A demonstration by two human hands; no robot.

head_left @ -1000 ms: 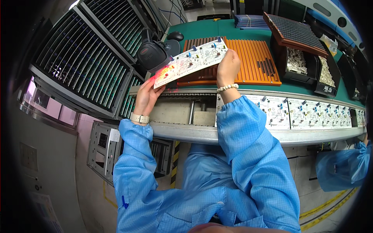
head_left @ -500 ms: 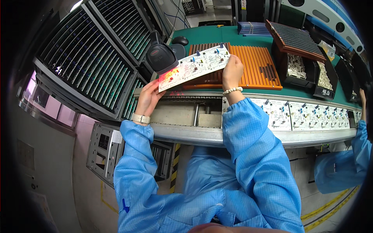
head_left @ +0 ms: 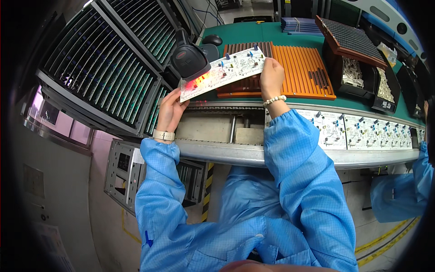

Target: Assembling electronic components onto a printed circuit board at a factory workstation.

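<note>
Between my two hands I hold up a long white circuit board with several small components on its face. Its left end is lower than its right. My left hand grips the lower left corner, and my right hand is closed on the right end. A dark barcode scanner stands over the left part of the board and throws red light onto it. Under the board lies an orange-brown slotted tray, partly hidden; a second slotted tray is to its right.
Tall racks filled with boards stand on the left. More white boards sit along the metal conveyor rail. Black bins with pale parts and a tilted tray are at right. A co-worker's blue sleeve shows at the right edge.
The board has shifted slightly left beneath the scanner, and the red light now falls a little farther in from its left end. Both hands keep their grip.
</note>
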